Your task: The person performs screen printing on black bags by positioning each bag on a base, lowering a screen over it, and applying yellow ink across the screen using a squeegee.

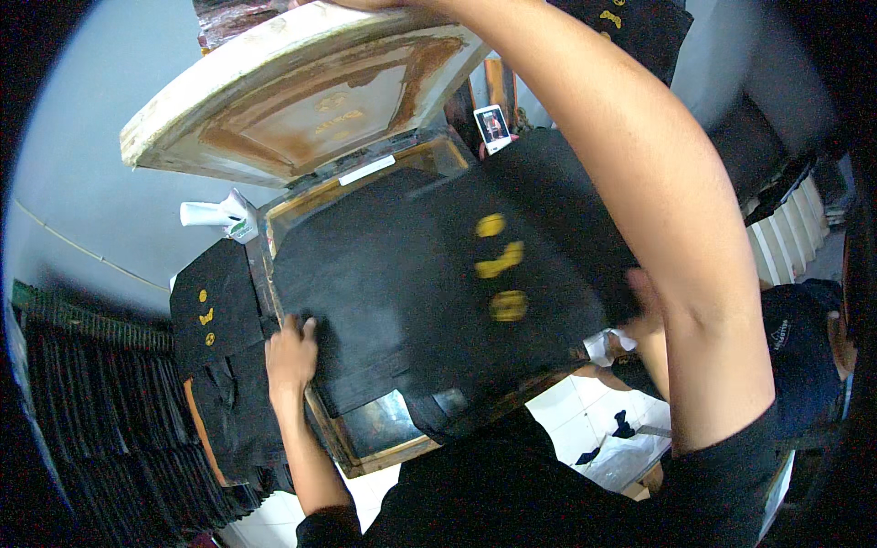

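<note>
Here our left hand [292,354] touches the cloth [365,274] spread to its right, probably to steady it; our right hand [370,4] meets the raised screen [306,114], likely holding it clear. We can't tell either grip.

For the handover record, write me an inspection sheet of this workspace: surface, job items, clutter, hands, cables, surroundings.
Surface: wood-edged board, mostly under black cloth.
Job items: screen tilted up beyond the board; another cloth bears three yellow prints.
Clutter: white container by the board's far left corner; phone beyond the board.
Hands: left hand at the cloth's left edge; right hand at the screen's top, partly cut off.
Cables: thin pale line on the left; cannot tell whether it is one.
Surroundings: black pieces hanging left; co-worker right; white tiles below.
</note>
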The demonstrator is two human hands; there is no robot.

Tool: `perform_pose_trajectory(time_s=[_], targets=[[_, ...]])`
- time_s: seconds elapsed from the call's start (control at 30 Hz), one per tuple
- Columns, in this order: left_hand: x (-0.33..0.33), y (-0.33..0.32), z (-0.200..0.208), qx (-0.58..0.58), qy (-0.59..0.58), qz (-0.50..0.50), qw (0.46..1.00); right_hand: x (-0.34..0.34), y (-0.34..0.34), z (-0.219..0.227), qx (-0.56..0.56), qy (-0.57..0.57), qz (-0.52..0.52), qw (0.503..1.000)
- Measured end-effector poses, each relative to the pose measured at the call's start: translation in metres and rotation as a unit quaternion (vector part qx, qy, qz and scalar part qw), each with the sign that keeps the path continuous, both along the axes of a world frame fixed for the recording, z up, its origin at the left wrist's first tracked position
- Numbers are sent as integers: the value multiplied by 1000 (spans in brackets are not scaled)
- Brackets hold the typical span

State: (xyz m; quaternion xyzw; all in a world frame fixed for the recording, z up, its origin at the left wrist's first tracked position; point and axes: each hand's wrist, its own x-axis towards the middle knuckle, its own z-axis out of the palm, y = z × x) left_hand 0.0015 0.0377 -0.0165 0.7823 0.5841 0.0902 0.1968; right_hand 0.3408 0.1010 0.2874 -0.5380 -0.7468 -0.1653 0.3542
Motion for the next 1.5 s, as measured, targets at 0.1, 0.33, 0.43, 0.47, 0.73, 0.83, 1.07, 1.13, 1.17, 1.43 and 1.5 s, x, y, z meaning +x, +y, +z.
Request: perform_pose_trajectory(time_s=[0.1, 0.33, 0.43, 0.47, 0.73, 0.83, 1.07, 1.13, 1.17, 1.43, 1.5], targets=[[67, 21, 11, 91, -13, -61, 994, 1, 12, 3, 7, -5, -1, 1000], [208, 151, -84, 216, -114, -179, 953, -13, 1, 5, 13, -9, 35, 999], [243, 168, -82, 189, -29, -152, 970, -8, 7, 5, 23, -10, 18, 1000], [248, 170, -79, 177, -33, -158, 971, -7, 11, 3, 31, -9, 6, 999], [272, 182, -72, 103, -141, -115, 978, -13, 2, 12, -3, 13, 1, 1000], [296, 161, -76, 185, -174, -94, 963, -6, 16, 13, 18, -3, -5, 1000], [304, 107, -84, 13, 21, -114, 993, 3, 23, 14, 15, -7, 11, 1000], [301, 114, -90, -5, 24, -103, 994, -4, 10, 13, 10, 18, 18, 1000], [303, 116, -90, -3, 15, -98, 995, -3, 10, 14, 10, 15, 20, 1000], [320, 112, -63, -65, 28, -26, 997, 3, 2, 15, -23, 23, 17, 999], [321, 117, -61, -74, 43, -27, 996, 2, 3, 15, -12, 16, 18, 1000]])
